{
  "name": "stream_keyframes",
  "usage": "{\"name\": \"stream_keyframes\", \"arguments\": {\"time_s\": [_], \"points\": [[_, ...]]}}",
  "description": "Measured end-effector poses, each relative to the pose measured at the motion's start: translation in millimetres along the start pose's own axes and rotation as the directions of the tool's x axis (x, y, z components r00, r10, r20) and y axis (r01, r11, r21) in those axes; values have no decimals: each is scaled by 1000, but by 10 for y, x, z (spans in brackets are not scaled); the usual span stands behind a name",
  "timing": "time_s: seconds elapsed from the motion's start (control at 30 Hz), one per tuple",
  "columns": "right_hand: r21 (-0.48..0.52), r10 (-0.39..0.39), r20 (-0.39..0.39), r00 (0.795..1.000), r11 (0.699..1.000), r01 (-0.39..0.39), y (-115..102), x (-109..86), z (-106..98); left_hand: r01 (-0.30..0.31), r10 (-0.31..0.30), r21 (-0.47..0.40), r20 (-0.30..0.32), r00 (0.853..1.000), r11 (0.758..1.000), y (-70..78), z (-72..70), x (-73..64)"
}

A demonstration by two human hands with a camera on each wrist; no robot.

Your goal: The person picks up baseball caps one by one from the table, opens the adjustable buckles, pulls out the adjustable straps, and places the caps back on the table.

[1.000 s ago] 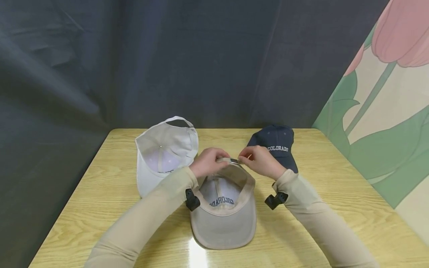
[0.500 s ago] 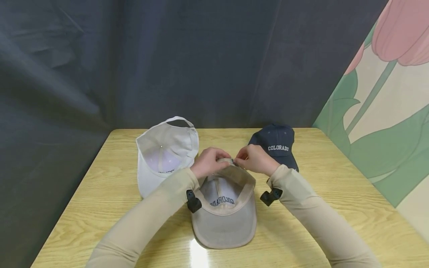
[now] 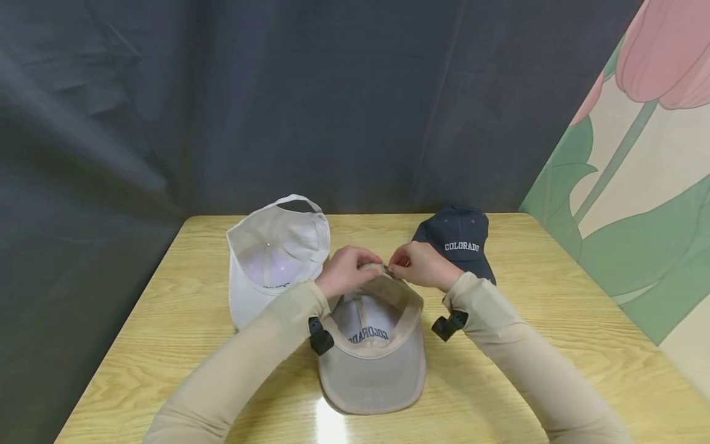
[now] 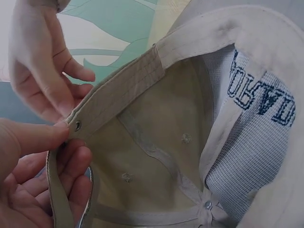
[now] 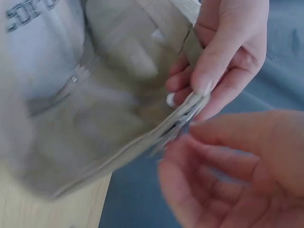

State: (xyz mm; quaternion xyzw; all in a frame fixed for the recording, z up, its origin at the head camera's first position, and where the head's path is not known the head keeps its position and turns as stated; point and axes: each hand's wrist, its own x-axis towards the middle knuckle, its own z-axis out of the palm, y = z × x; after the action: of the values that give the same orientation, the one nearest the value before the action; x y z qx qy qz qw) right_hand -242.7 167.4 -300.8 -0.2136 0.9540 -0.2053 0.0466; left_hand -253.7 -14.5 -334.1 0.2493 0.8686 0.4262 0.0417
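1. On a pale wood-grain table (image 3: 166,320) set against a dark grey cloth backdrop (image 3: 277,105), a beige cotton baseball cap with a mesh-lined front (image 3: 373,345) lies upside down, its brim toward the person and its inside facing up.

2. The person's left hand (image 3: 345,270) pinches the cap's beige fabric back strap (image 4: 114,97) between thumb and fingers at the end near a small metal eyelet (image 4: 77,125), the wrist view shows.

3. The right hand (image 3: 420,265) meets it at the same strap, fingers curled toward the strap's end; the right wrist view is blurred, and it cannot be told whether those fingers actually pinch the strap.

4. Inside the crown, dark blue lettering (image 4: 259,95) shows in reverse through the white mesh.

5. A white baseball cap (image 3: 274,259) rests upside down just beside the left forearm, and a navy cap lettered COLORADO (image 3: 459,243) sits upright just behind the right hand.

6. Both arms wear long beige sleeves (image 3: 233,370), each with a small black camera mount (image 3: 320,336) at the wrist.

7. A wall panel painted with pink tulips and green leaves (image 3: 638,154) stands at the right.
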Motion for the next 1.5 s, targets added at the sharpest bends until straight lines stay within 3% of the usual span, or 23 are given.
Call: {"name": "stream_keyframes", "arguments": {"time_s": [0.1, 0.2, 0.33, 0.47, 0.57, 0.67, 0.73, 0.9, 1.17, 1.33, 1.5], "points": [[-35, -128, -34, 991, 991, 127, 77, -37, 29, -13, 13, 14, -26, 1000, 1000, -17, -15, -11], [-176, -291, -101, 951, 946, 271, 160, -75, 86, -21, 22, 23, -47, 999, 1000, -30, -27, -16], [-412, -484, -183, 856, 828, 380, 246, -83, 160, -19, 20, 29, -44, 999, 999, -27, -38, -18], [-585, -618, -158, 770, 687, 432, 273, -63, 182, -13, 14, 30, -36, 999, 999, -30, -42, -14], [-682, -678, -100, 728, 579, 446, 286, -61, 179, -15, 16, 25, -37, 999, 1000, -43, -39, -11], [-731, -708, -56, 704, 509, 454, 305, -60, 181, -19, 20, 21, -39, 999, 1000, -60, -34, -9], [-746, -722, -33, 691, 478, 463, 318, -59, 187, -19, 20, 20, -39, 999, 1000, -69, -29, -6], [-769, -740, -2, 672, 431, 472, 356, -56, 214, -19, 20, 26, -46, 999, 999, -71, -25, -4], [-778, -745, 12, 667, 412, 475, 392, -73, 256, -9, 12, 45, -65, 998, 999, -16, -1, -28], [-765, -741, 17, 671, 423, 486, 372, -74, 257, 2, 0, 21, -80, 997, 1000, -7, 23, -25], [-739, -719, 14, 695, 460, 491, 357, -74, 249, 13, -13, 2, -98, 995, 1000, -9, 38, -27]]}}
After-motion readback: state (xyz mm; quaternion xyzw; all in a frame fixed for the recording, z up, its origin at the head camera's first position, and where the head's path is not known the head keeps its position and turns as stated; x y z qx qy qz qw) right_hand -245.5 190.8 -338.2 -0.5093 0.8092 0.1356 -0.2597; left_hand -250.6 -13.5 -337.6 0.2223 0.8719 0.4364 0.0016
